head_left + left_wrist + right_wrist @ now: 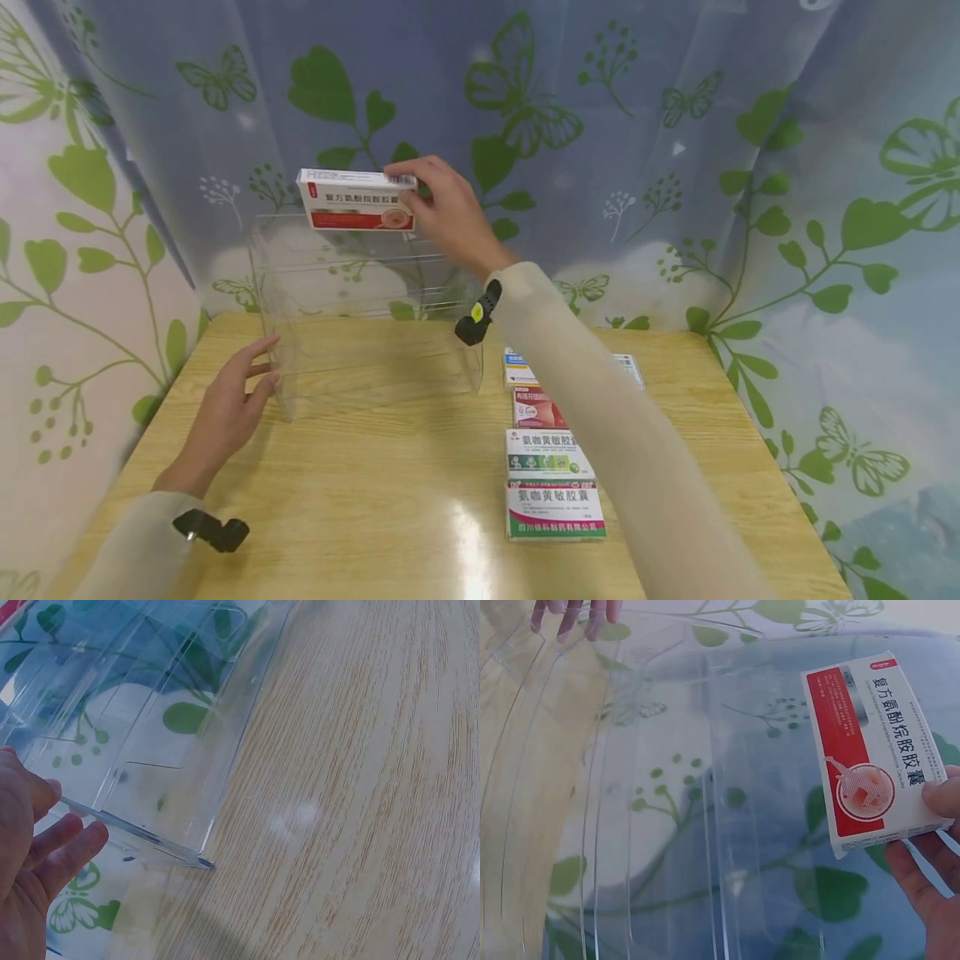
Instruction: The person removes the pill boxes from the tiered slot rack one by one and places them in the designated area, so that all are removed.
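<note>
My right hand (450,208) pinches one end of a white and red medicine box (356,200), thumb on its printed front. The box is above the top edge of a clear, tiered acrylic rack (360,358) that stands at the back left of the table. In the right wrist view the whole printed face of the medicine box (874,750) shows beside the rack's steps. My left hand (232,404) is at the rack's left side panel. The left wrist view shows the thumb and fingers of the left hand (45,847) on either side of that panel's edge.
Right of the rack, several medicine boxes lie in a column: a green and white box (555,510) in front, a white box (543,454), a red box (534,408), and others partly hidden by my right sleeve (630,417). A patterned curtain (600,167) hangs behind the wooden table (360,500).
</note>
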### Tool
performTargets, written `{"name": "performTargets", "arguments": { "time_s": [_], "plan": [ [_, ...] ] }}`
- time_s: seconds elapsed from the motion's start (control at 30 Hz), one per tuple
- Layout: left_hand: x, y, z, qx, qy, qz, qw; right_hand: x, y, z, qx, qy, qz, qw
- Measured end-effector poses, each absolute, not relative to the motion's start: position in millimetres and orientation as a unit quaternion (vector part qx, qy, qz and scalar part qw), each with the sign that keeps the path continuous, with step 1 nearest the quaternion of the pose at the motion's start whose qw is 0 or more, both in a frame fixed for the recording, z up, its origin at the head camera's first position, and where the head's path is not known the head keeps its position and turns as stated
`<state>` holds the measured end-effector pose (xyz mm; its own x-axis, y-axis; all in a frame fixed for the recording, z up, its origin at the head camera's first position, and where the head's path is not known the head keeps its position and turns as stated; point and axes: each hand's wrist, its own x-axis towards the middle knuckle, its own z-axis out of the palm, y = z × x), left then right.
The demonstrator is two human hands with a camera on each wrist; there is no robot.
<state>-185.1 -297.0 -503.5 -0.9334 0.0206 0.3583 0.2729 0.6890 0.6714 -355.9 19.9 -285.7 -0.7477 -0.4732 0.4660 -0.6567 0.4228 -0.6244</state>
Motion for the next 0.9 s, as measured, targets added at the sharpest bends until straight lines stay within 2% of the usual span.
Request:
{"name": "performTargets", "arguments": {
  "time_s": [0.4, 0.9],
  "plan": [
    [-186, -295, -508, -0.086, -0.904, -0.383, 0.167, -336, 121, -307, 0.325, -0.821, 0.444, 0.151],
    [-185, -297, -505, -0.088, -0.903, -0.385, 0.168, -268, 281, -390, 0.234, -0.888, 0.382, 0.107]
  ]
}}
